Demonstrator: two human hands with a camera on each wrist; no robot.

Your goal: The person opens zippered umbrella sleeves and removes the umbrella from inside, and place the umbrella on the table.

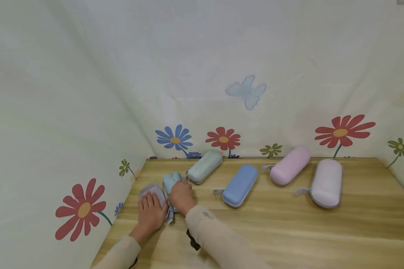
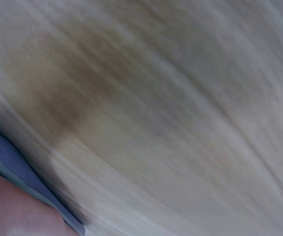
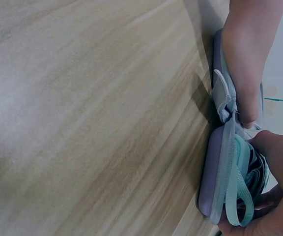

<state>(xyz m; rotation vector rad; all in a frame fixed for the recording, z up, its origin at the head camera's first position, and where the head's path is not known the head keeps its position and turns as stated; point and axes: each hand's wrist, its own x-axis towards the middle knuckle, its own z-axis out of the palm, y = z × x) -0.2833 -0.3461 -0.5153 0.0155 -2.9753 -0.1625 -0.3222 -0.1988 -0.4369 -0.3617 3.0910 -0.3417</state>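
A lilac zippered case lies unfolded at the table's left side. My left hand (image 1: 150, 213) lies flat on its left half (image 1: 148, 188), fingers spread. In the right half (image 3: 211, 182) sits a teal folded fabric bundle (image 1: 171, 180), looking like a compact umbrella, with a looped strap (image 3: 243, 199). My right hand (image 1: 181, 195) grips this bundle, thumb on one side and curled fingers on the other. A grey pull tab (image 3: 221, 96) hangs at the case's hinge end. In the left wrist view only part of the left hand (image 2: 18, 209) and a case edge show.
Closed cases stand right of my hands: a pale green one (image 1: 205, 167), a blue one (image 1: 240, 186), a pink one (image 1: 290, 166) and a whitish one (image 1: 327, 184). The wooden table (image 1: 289, 231) meets a flower-printed curtain (image 1: 202, 74) at its back and sides.
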